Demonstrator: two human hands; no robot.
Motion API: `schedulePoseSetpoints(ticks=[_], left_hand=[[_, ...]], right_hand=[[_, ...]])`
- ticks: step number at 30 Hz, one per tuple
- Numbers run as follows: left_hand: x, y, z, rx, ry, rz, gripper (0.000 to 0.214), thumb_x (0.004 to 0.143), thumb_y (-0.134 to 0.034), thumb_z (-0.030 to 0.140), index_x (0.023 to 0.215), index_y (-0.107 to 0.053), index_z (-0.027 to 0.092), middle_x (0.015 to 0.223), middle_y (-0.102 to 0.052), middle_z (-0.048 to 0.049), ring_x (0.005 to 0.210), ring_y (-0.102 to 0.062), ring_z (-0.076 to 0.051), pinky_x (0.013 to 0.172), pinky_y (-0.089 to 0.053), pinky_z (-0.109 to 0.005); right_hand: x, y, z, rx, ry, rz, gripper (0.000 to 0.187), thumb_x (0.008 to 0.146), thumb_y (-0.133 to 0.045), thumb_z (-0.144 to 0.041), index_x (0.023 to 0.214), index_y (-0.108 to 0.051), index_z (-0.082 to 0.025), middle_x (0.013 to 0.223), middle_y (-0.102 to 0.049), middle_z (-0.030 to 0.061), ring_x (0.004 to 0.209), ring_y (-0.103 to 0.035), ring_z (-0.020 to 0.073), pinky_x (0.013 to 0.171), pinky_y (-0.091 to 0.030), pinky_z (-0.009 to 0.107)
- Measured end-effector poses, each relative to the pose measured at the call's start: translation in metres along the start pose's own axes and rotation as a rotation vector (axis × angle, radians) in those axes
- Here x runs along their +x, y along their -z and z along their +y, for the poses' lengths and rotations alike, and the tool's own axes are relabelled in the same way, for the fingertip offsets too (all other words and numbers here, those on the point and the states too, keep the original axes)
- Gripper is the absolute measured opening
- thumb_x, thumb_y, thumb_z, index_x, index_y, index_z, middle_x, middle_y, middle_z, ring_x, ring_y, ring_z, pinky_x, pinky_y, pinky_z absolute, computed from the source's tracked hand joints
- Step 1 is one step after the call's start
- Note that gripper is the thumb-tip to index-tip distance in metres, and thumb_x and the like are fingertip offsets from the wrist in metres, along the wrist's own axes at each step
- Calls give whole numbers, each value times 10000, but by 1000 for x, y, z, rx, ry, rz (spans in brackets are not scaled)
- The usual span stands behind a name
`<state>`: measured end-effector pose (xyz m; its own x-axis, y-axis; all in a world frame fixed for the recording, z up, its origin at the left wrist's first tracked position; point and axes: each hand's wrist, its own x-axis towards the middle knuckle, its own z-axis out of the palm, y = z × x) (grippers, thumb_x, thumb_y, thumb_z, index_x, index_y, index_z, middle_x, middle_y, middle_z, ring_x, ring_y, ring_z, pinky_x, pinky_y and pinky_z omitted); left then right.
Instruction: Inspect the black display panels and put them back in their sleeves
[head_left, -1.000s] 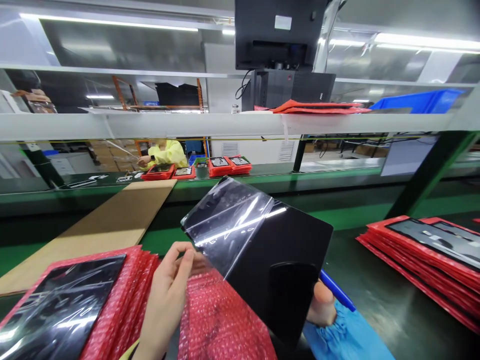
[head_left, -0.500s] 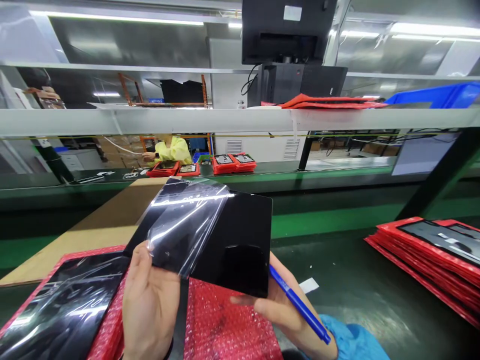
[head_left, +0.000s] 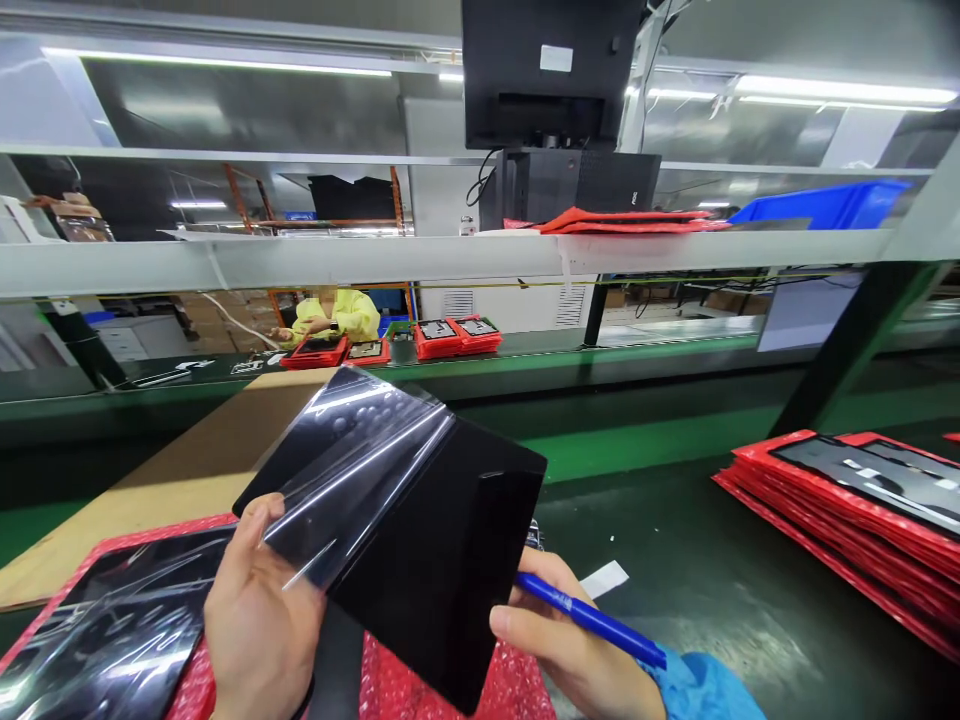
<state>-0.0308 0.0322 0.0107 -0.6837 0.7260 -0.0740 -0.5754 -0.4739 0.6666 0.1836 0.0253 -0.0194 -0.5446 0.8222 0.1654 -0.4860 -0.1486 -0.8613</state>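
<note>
Holding a dark panel (head_left: pixel 442 530) tilted up between both hands, over red bubble wrap (head_left: pixel 510 690) on the bench. Panel lies ahead of the hands; long axis runs slantwise, from far beyond the left hand (head_left: pixel 262 630) down to just beside the right hand (head_left: pixel 577 630). Clear film (head_left: pixel 360 470) covers the left-hand part, its creased edge crossing the panel; the part toward the right hand is bare and glossy. Left hand is nearer the film, right hand nearer the bare end.

Left hand: thumb and fingers pinched on the film at the panel's left side, palm facing up; can't tell if any finger also supports the panel underneath. Right hand: gripping the panel's right edge, thumb in front, other fingers partly hidden; also has a blue pen (head_left: pixel 592 618) lodged across it, pointing back toward the blue sleeve (head_left: pixel 697 685).

Left of the left hand: film-covered panel (head_left: pixel 105 620) on red wrap. Past it, a brown board (head_left: pixel 172 470). Just beyond the right hand: white scrap (head_left: pixel 604 579). Well right of that hand: red-wrapped stack (head_left: pixel 840 530).
</note>
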Motion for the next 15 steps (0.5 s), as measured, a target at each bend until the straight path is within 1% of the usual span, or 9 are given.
schedulePoseSetpoints(ticks=[2, 3, 5, 7, 9, 12, 13, 15], left_hand=[[3, 2, 2, 13, 10, 29, 117, 802, -576, 225, 704, -638, 218, 772, -587, 44, 784, -564, -123, 730, -492, -223], [6, 4, 2, 25, 15, 25, 103, 790, -586, 233, 701, -636, 219, 776, -579, 43, 773, -555, -124, 715, -485, -224], [11, 9, 3, 53, 17, 7, 77, 766, -603, 258, 703, -631, 225, 781, -570, 41, 748, -538, -131, 688, -471, -238], [16, 13, 4, 81, -9, 23, 67, 739, -609, 259, 684, -623, 223, 770, -559, 38, 720, -520, -132, 668, -451, -243], [21, 14, 4, 103, -62, 50, 78, 711, -607, 244, 642, -607, 209, 753, -545, 34, 711, -508, -126, 664, -430, -236], [25, 13, 4, 144, -177, 60, 91, 648, -609, 228, 573, -565, 201, 706, -519, 34, 685, -487, -125, 640, -409, -242], [27, 12, 4, 172, -208, 51, 91, 629, -607, 235, 564, -553, 201, 686, -509, 33, 668, -479, -129, 623, -401, -251], [29, 11, 3, 260, -284, 13, 94, 605, -594, 260, 557, -535, 204, 643, -486, 33, 626, -462, -135, 587, -384, -266]], right_hand=[[-3, 2, 0, -71, -27, 113, 301, 667, -831, -341, 942, -738, -261, 686, -657, -45, 767, -633, 146, 780, -482, 269], [-3, 3, 1, -95, -22, 169, 306, 645, -840, -363, 912, -742, -251, 642, -623, -54, 715, -608, 135, 745, -479, 258], [-4, 6, 1, -113, 9, 233, 322, 630, -842, -383, 906, -740, -255, 589, -569, -71, 620, -554, 115, 710, -475, 260], [-3, 8, 0, -124, 57, 273, 324, 639, -831, -391, 921, -736, -261, 558, -547, -75, 582, -536, 118, 718, -476, 282], [-2, 8, -4, -160, 96, 293, 305, 648, -811, -432, 878, -739, -245, 550, -572, -55, 600, -569, 149, 729, -480, 310], [-3, 3, -12, -218, 90, 281, 319, 663, -754, -534, 705, -719, -219, 584, -648, -4, 633, -620, 202, 691, -485, 338], [-4, 1, -14, -252, 75, 282, 335, 680, -729, -550, 649, -704, -218, 597, -668, 8, 644, -630, 212, 704, -481, 350], [-6, 0, -16, -351, 44, 317, 365, 719, -680, -556, 574, -682, -221, 597, -690, 15, 677, -643, 228, 800, -450, 389]])
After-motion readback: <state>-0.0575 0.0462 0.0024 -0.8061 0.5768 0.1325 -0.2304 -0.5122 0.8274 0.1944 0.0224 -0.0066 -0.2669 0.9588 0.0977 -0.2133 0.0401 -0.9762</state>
